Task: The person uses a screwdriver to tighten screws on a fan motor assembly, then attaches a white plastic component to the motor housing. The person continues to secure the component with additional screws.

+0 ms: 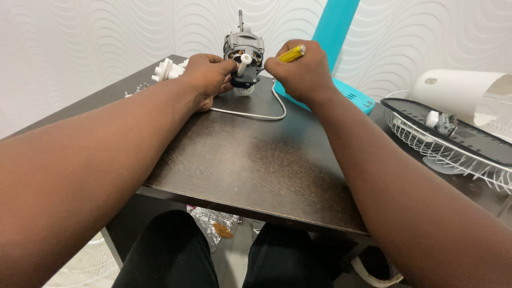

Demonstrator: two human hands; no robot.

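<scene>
Seated at a dark wooden table (256, 160), both arms stretched toward its far edge. Left hand (208, 77) curled around the base of a small grey fan motor (244, 48), fingers closed on its black bracket beside a white knob (245, 60). Right hand (298, 72) closed in a fist around a yellow-handled screwdriver (292, 54) (tip hidden behind the fingers, so contact with the motor cannot be told). Motor standing upright near the table's far edge, shaft pointing up, a white cord (256, 114) looping out from under it across the tabletop. White plastic part (166, 69) just left of the left hand. Teal fan stand (336, 32) behind the right hand. Wire fan guard (448, 146) and white housing (458, 93) well to the right.
</scene>
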